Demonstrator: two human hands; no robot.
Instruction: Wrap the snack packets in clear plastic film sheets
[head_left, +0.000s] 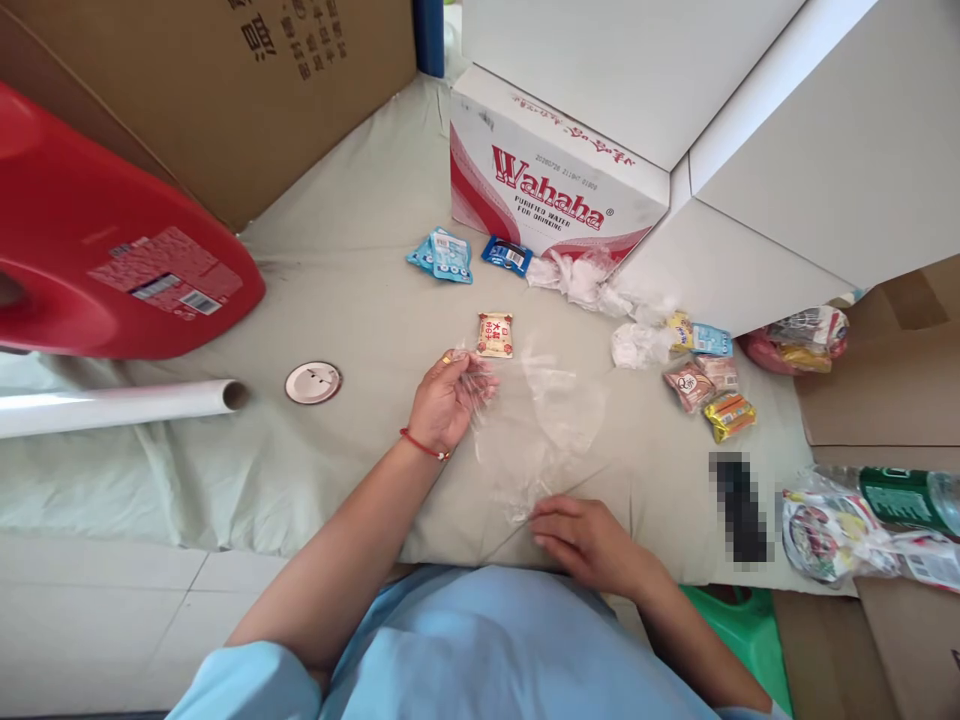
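Note:
A clear plastic bag (517, 440) lies spread on the pale cloth (352, 470) in front of me. My left hand (448, 398), with a red cord at the wrist, pinches the bag's upper left edge. Just beyond those fingers sits a small cream-and-red snack packet (495, 335), lying flat. At the bag's near end rests my right hand (581, 540), palm down with its fingers stretched out; its fingertips are beside or on the plastic, and I cannot tell which.
Light-blue packets (444, 256) and a dark-blue packet (507, 255) lie before a Wahaha carton (551, 170). Crumpled plastic bags (581, 280) and wrapped snacks (690, 385) are to the right. Leftward are a round disc (313, 383), a white tube (120, 405) and a red jug (127, 240).

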